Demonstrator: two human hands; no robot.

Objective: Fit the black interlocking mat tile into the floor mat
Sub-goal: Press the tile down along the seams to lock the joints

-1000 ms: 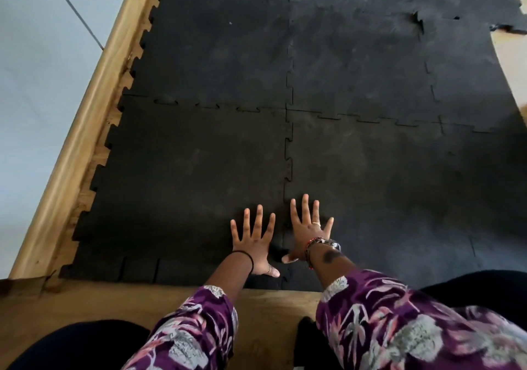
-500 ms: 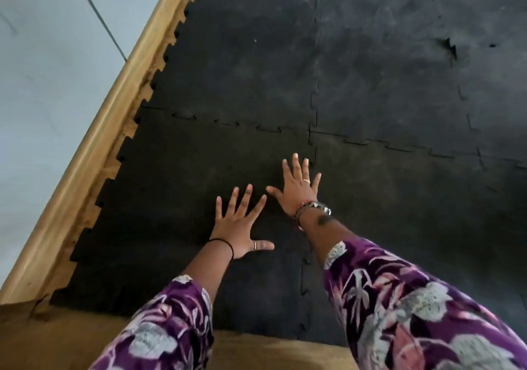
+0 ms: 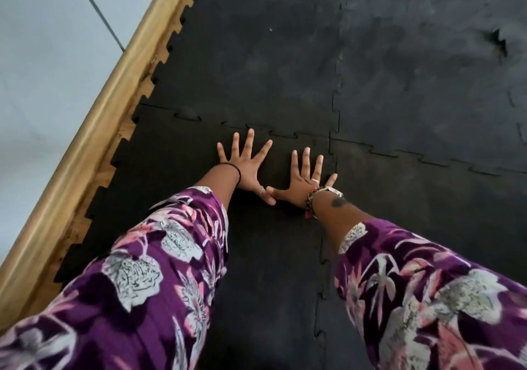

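Observation:
The black interlocking mat tile lies flat at the near left of the floor mat, its toothed edges meeting the neighbouring tiles. My left hand rests flat on the tile with fingers spread, fingertips close to the far seam. My right hand lies flat beside it, fingers spread, just left of the seam that runs toward me. The two thumbs touch. Neither hand holds anything.
A wooden skirting board runs diagonally along the mat's left edge, with a pale wall beyond it. A small gap or tear shows in the mat at the far right. Purple floral sleeves cover both forearms.
Both hands have slid forward across the tile from its near edge to its far seam. The left hand has caught up and now lies level with the right.

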